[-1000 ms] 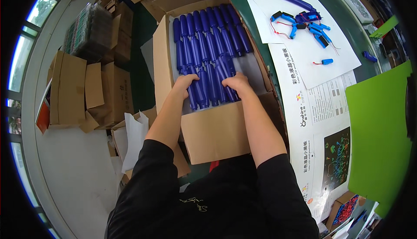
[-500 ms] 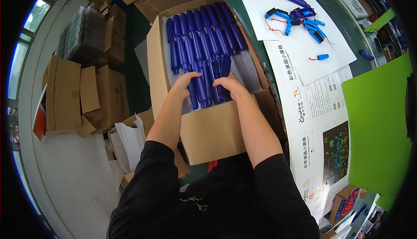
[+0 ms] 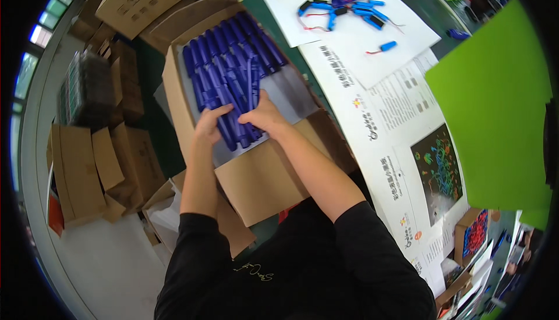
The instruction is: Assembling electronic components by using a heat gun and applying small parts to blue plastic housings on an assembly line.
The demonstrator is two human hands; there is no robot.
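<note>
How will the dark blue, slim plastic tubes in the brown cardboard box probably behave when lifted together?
The dark blue, slim plastic tubes look stiff, as their outlines are straight. They may roll against each other: their sides look rounded, and those between the left hand and right hand lie at differing angles. Their sheen suggests a slippery surface.

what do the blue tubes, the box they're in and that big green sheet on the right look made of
Dark blue tubes: probably hard plastic, smooth, judging by soft highlights along them. Open box: looks like cardboard, matte brown with folded flaps. Green sheet: evenly coloured, fairly matte, perhaps plastic or card; can't tell.
</note>
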